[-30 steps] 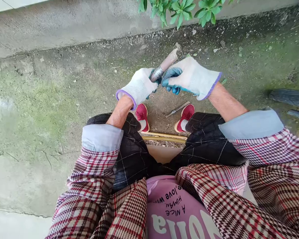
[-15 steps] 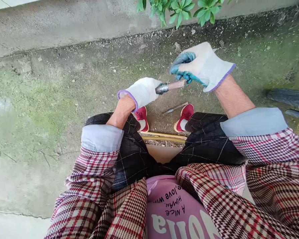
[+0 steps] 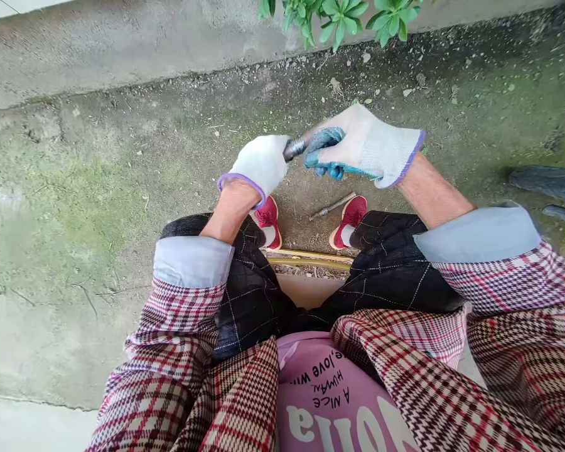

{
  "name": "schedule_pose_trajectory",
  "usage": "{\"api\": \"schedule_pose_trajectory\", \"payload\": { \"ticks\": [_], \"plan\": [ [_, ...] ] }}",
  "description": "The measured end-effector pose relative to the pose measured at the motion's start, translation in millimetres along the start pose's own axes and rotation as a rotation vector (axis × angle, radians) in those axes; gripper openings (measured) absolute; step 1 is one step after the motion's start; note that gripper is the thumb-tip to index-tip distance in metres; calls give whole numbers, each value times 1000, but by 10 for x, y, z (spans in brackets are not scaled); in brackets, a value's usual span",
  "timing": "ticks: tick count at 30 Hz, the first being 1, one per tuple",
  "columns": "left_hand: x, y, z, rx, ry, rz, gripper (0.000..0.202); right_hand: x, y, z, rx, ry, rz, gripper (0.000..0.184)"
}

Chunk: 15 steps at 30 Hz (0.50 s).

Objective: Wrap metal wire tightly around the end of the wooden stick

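My left hand (image 3: 258,164), in a white glove with a purple cuff, is closed around one end of a short brown stick (image 3: 311,134). Silvery wire (image 3: 295,148) is wound in a tight coil on the stick just beyond the fist. The fingers of my right hand (image 3: 358,147), in a matching glove with blue-coated fingers, are curled in a pinch on the near side of the stick. They seem to grip the wire's loose end, which they hide. The right glove also covers the stick's far end.
Another wire-wrapped stick (image 3: 332,206) lies on the dirt between my red shoes (image 3: 268,216). Yellow strips (image 3: 311,261) run in front of the seat. A low concrete wall (image 3: 169,47) and a leafy plant (image 3: 341,19) are ahead. A dark object (image 3: 546,183) lies at right.
My right hand has come left and down across the stick to its near side. The stick has swung so its far end points up and right, and my left hand has shifted slightly left.
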<state>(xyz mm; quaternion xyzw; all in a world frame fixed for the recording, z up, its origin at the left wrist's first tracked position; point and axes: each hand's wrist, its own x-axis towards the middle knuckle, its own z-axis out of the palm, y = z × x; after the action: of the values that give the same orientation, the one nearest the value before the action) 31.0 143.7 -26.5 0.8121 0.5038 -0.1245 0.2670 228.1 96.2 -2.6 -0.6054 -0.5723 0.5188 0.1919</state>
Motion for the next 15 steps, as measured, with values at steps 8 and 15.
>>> {"api": "schedule_pose_trajectory", "payload": {
  "ticks": [8, 15],
  "plan": [
    [-62, 69, 56, -1, -87, 166, 45, 168, 183, -253, -96, 272, -69, 15],
    [-47, 72, -57, -415, -39, 51, 62, 115, 132, -134, 129, 162, -26, 19]
  ]
}}
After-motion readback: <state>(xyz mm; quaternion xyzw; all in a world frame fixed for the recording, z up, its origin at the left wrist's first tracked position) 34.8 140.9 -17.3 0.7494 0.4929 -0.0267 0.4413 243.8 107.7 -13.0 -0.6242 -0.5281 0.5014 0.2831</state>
